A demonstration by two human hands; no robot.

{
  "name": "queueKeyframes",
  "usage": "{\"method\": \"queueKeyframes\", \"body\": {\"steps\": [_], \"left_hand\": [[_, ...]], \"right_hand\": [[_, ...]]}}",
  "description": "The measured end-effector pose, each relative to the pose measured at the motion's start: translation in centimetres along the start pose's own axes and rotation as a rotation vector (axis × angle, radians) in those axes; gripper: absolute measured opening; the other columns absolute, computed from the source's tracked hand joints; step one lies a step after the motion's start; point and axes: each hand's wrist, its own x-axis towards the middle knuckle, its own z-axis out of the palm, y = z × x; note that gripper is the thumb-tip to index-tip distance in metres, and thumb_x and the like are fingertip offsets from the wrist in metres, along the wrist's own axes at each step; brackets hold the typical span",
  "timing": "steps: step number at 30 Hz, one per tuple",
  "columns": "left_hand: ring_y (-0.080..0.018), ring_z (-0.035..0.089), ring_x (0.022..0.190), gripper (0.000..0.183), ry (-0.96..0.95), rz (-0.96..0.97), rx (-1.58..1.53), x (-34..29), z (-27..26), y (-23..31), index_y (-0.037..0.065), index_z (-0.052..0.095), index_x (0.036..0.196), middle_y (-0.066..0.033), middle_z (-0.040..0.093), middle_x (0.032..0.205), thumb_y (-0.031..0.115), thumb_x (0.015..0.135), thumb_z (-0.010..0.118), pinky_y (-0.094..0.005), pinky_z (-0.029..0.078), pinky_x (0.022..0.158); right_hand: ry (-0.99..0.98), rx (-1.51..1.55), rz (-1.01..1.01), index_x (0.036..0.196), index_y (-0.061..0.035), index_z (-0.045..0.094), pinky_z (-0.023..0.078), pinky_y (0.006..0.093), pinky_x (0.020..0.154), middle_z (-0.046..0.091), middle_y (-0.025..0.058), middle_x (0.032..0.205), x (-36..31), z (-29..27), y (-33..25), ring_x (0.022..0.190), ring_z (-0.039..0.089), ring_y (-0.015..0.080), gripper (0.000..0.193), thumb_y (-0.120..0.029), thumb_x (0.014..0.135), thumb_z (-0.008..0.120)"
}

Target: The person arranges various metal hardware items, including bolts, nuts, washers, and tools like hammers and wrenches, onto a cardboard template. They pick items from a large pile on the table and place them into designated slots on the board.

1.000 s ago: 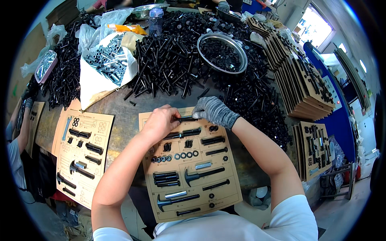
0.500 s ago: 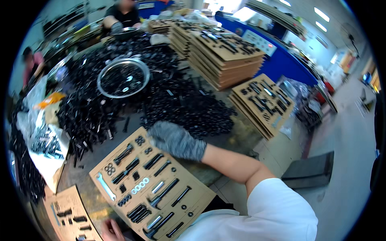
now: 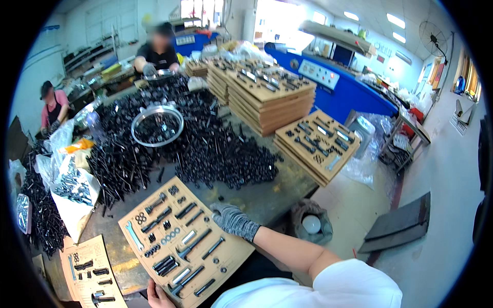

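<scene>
Your board [image 3: 235,250], a cardboard panel bearing black bolts, nuts, washers, silvery tubes and a pale blue wrench [image 3: 135,236], lies tilted to your view at the near side of the table [image 3: 272,203]. Your gloved right hand [image 3: 234,220] grasps the board's right edge, its fingers bent over the rim. Your bare left hand [image 3: 160,296] touches the board's lower left edge; the bottom of the view cuts it off, so I cannot tell whether it grips or merely rests there.

I judge the step in hand to be handling a loaded board by its edges rather than placing single parts, since neither visible set of fingers is on a loose piece. Any lift from here calls for support on both sides and a level board, as small nuts may slide if they are unsecured.

Beyond the board sprawls a heap of black fasteners [image 3: 226,159], with a round metal basin [image 3: 157,144] in it. Beyond the board to the right stand a tall stack of boards [image 3: 277,115] and a lower stack [image 3: 300,165]; a second board [image 3: 97,246] lies to the left.
</scene>
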Motion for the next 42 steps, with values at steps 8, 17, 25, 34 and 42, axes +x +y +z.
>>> {"method": "queueKeyframes", "body": {"steps": [8, 17, 25, 34, 42], "left_hand": [[-0.0260, 0.062, 0.112, 0.035, 0.109, 0.098, -0.029, -0.9, -0.4, -2.7, -0.010, 0.058, 0.132, -0.0204, 0.066, 0.126, 0.003, 0.100, 0.050, -0.0343, 0.047, 0.100], [-0.0191, 0.062, 0.106, 0.027, 0.155, 0.200, 0.007, 0.5, -2.9, -2.5, -0.009, 0.060, 0.122, -0.0159, 0.067, 0.116, 0.007, 0.103, 0.049, -0.0317, 0.048, 0.095], [-0.0200, 0.058, 0.117, 0.033, -0.170, 0.122, -0.005, 2.3, -1.9, 5.7, -0.010, 0.055, 0.132, -0.0169, 0.062, 0.127, 0.000, 0.103, 0.042, -0.0314, 0.042, 0.105], [-0.0145, 0.060, 0.109, 0.035, -0.558, 0.067, -0.063, 5.0, 10.6, 15.1, -0.006, 0.055, 0.135, -0.0127, 0.065, 0.119, 0.002, 0.105, 0.040, -0.0280, 0.047, 0.098], [-0.0153, 0.060, 0.116, 0.035, -0.962, 0.258, 0.039, 6.0, 31.8, 21.5, -0.008, 0.055, 0.135, -0.0114, 0.064, 0.128, 0.003, 0.104, 0.043, -0.0282, 0.046, 0.102]], "right_hand": [[-0.170, 0.017, 0.112, 0.119, -0.0029, 0.069, 0.052, 0.0407, 0.095, 0.071, 0.0200, 0.113, 1.1, -2.1, -1.5, 0.105, 0.068, 0.0341, 0.034, -0.025, 0.095, 0.060], [0.009, 0.378, 0.122, 0.118, -0.0005, 0.067, 0.051, 0.0396, 0.095, 0.071, 0.0177, 0.111, -0.8, 0.9, -1.5, 0.104, 0.067, 0.0295, 0.028, -0.015, 0.096, 0.061], [0.071, 0.693, 0.176, 0.117, 0.0014, 0.068, 0.055, 0.0322, 0.085, 0.071, 0.0097, 0.103, -5.8, -4.7, -0.7, 0.091, 0.065, 0.0164, 0.026, -0.012, 0.095, 0.062], [0.378, 0.844, 0.249, 0.123, 0.0024, 0.065, 0.053, 0.0240, 0.069, 0.071, 0.0068, 0.103, -12.1, -18.0, 2.6, 0.079, 0.062, 0.0088, 0.037, -0.023, 0.097, 0.069], [0.797, 0.863, 0.275, 0.122, 0.0017, 0.064, 0.054, 0.0282, 0.087, 0.069, 0.0086, 0.105, -15.5, -30.3, 9.2, 0.095, 0.064, 0.0132, 0.037, -0.026, 0.098, 0.068]]}}
